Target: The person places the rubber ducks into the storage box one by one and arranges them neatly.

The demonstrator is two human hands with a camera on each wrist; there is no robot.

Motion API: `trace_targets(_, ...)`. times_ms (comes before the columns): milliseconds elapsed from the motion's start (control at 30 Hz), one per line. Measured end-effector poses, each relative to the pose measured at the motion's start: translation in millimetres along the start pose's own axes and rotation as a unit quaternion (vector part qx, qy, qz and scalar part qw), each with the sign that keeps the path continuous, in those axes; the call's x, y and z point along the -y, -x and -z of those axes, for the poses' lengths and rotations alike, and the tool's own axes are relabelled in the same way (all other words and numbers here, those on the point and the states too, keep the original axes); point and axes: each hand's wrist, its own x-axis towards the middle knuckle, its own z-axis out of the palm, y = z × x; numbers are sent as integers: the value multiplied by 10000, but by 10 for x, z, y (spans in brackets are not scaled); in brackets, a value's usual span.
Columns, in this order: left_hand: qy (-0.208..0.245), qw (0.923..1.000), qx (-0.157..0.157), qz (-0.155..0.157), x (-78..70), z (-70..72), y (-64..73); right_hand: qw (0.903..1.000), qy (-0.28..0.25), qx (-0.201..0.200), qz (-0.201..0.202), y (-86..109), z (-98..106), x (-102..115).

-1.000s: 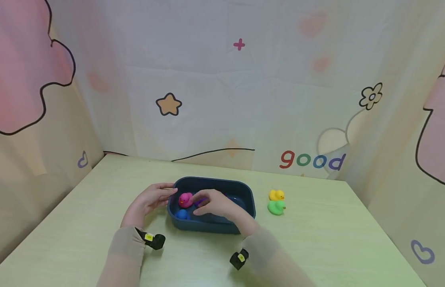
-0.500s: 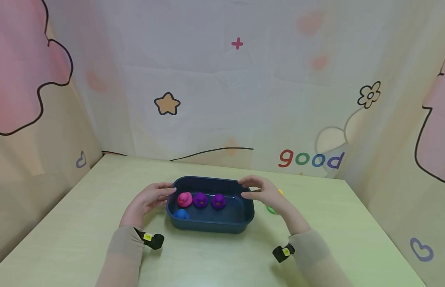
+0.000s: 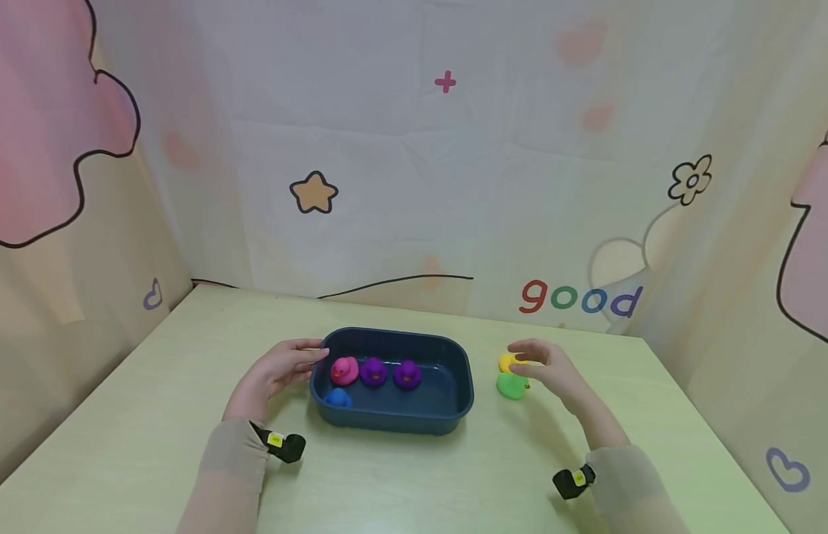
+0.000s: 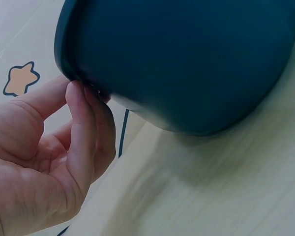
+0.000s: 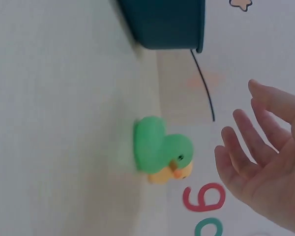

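Note:
A dark blue plastic bin (image 3: 394,423) sits on the table, and my left hand (image 3: 283,371) holds its left rim, fingertips curled at the edge in the left wrist view. Inside the bin lie a pink rubber duck (image 3: 344,371), a purple rubber duck (image 3: 373,372), a second purple rubber duck (image 3: 407,375) and a blue one (image 3: 337,398) in the near left corner. My right hand (image 3: 550,371) hovers by a yellow rubber duck (image 3: 506,362) and a green rubber duck (image 3: 513,386) standing close together right of the bin. Its fingers are spread, holding nothing; they partly cover the yellow duck.
The pale table (image 3: 387,482) carries all of this. Printed cloth (image 3: 387,148) hangs behind it and on both sides. Each wrist wears a small black camera, such as the right one (image 3: 570,483).
My right hand has left the bin and moved right to the yellow and green ducks. Both purple ducks in the bin now show fully. My left hand stays at the rim.

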Motion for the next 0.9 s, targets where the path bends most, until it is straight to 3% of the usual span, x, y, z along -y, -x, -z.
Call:
trace_targets(400,41,10000,3,-4,1,-7,-8,9982,202,-233,-510,40,14,-315)
trace_targets(900,83,10000,-3,9,1,-5,3,9956,523,134,-763,28,-7,-418)
